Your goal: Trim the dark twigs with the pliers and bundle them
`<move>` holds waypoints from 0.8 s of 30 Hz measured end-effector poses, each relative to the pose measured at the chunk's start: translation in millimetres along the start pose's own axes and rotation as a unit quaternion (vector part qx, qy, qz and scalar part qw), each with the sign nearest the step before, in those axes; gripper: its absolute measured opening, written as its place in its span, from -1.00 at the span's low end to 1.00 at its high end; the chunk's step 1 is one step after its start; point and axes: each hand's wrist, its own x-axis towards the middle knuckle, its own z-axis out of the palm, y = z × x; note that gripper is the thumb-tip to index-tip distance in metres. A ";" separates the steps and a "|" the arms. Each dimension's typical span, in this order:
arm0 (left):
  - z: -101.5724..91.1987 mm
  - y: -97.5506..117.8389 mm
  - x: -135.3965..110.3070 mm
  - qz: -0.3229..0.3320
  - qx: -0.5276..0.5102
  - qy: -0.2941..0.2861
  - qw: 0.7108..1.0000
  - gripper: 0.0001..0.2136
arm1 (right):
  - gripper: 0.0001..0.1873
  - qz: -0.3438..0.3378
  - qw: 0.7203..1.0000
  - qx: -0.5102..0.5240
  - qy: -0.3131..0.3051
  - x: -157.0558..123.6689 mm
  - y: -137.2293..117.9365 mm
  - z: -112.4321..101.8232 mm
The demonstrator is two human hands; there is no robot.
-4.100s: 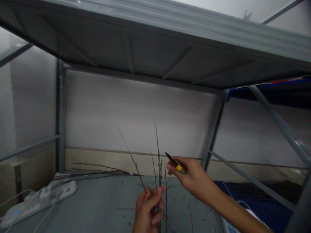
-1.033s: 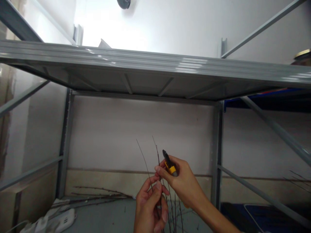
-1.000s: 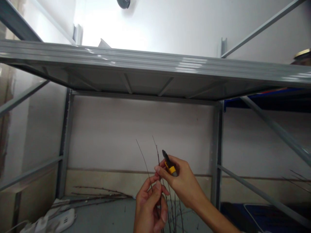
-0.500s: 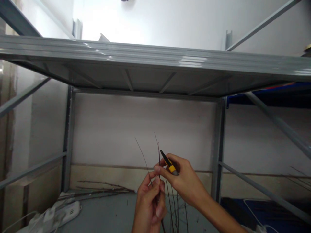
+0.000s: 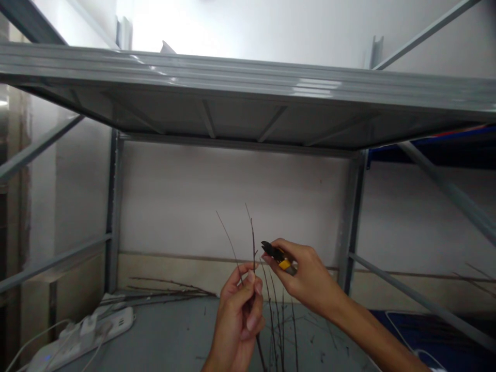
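My left hand [image 5: 238,315] is closed round a bundle of thin dark twigs [image 5: 251,243], held upright above the grey shelf surface [image 5: 174,341]. Their bare tips rise above my fingers. My right hand [image 5: 306,276] grips a small cutter with a black blade end and yellow handle [image 5: 277,254]. The cutter's tip points left and sits just right of the twigs, close to my left thumb.
More long twigs [image 5: 166,292] lie flat at the back left of the shelf. A white power strip [image 5: 83,330] with cables sits at the left front. A grey metal shelf [image 5: 248,93] spans overhead, with uprights [image 5: 351,222] and diagonal braces. Small twig bits [image 5: 310,338] litter the surface.
The view dropped a little and shifted. My right hand drew the cutter slightly right and down, away from the twigs. My left hand kept its hold on the bundle.
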 end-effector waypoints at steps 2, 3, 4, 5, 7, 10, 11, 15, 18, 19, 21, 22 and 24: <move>-0.7 0.0 -0.1 -0.001 -0.006 -0.006 1.000 -0.79 | -0.96 -0.027 0.999 -0.026 -0.004 0.8 2.8 -1.3; -0.9 0.1 -0.3 -0.002 -0.008 -0.008 1.000 -0.79 | -0.96 -0.033 0.999 -0.030 -0.005 1.3 2.9 -1.4; -1.0 0.2 -0.7 -0.004 -0.008 -0.010 1.000 -0.79 | -0.96 -0.031 0.999 -0.026 -0.005 1.8 2.2 -1.2; -1.0 0.4 -1.4 -0.005 -0.008 -0.012 1.000 -0.79 | -0.94 -0.023 1.000 -0.017 -0.004 2.2 0.8 -0.8; -1.0 0.9 -3.0 -0.006 -0.004 -0.017 1.000 -0.81 | -0.86 0.001 1.000 0.008 -0.001 2.5 -3.0 0.3; -1.0 2.3 -5.6 -0.005 -0.001 -0.023 1.000 -0.84 | -0.85 0.005 1.000 0.020 -0.005 2.4 -6.9 1.5; -0.9 3.1 -6.1 -0.005 -0.002 -0.025 1.000 -0.84 | -0.90 -0.007 1.000 0.012 -0.008 2.4 -6.7 1.5; -0.6 6.6 -6.7 -0.007 -0.006 -0.029 1.000 -0.83 | -0.79 -0.073 0.995 -0.058 -0.017 4.5 1.2 0.2; -0.8 8.6 -6.1 -0.013 -0.014 -0.033 0.999 -0.81 | -0.65 -0.115 0.987 -0.112 -0.024 7.3 9.4 -1.2; -1.0 9.1 -5.8 -0.015 -0.016 -0.033 0.999 -0.81 | -0.63 -0.127 0.983 -0.128 -0.026 8.1 11.6 -1.7; -1.3 9.8 -5.5 -0.017 -0.016 -0.032 0.999 -0.80 | -0.63 -0.145 0.976 -0.162 -0.028 9.8 14.7 -2.9; -1.4 10.1 -5.4 -0.019 -0.016 -0.032 0.999 -0.80 | -0.64 -0.153 0.971 -0.179 -0.028 10.5 15.7 -3.7; -1.5 10.6 -5.5 -0.024 -0.014 -0.032 0.999 -0.80 | -0.66 -0.168 0.963 -0.211 -0.027 12.3 17.2 -5.5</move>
